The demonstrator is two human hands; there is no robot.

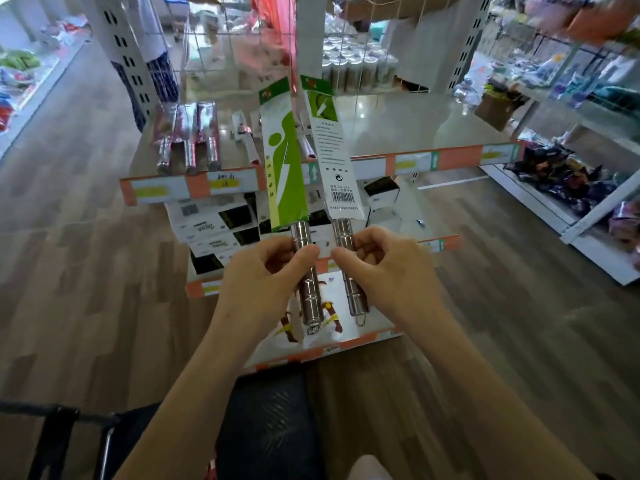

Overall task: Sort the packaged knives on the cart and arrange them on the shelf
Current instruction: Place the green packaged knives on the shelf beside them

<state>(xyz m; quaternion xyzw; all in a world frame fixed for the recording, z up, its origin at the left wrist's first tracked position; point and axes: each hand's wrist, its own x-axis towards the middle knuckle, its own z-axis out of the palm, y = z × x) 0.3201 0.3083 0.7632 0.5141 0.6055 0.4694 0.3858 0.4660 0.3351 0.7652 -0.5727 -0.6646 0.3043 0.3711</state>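
While your left hand (263,268) grips the green knife (285,161) and your right hand (384,268) the white knife (334,157), both point up toward the shelf (415,126) ahead.

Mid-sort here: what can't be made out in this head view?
Head view only.
Both blades: hidden inside the green card sleeve and the white card sleeve.
Steel handles: middles covered by the left hand and right hand.
Orange-and-white shelf-edge labels: blurred, unreadable.
Dark mesh surface below: cut off by bottom edge.

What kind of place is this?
Probably a retail shop: white metal shelf with orange price strips, black-and-white product boxes stacked below, green-sleeved steel knife and white-sleeved steel knife held up.
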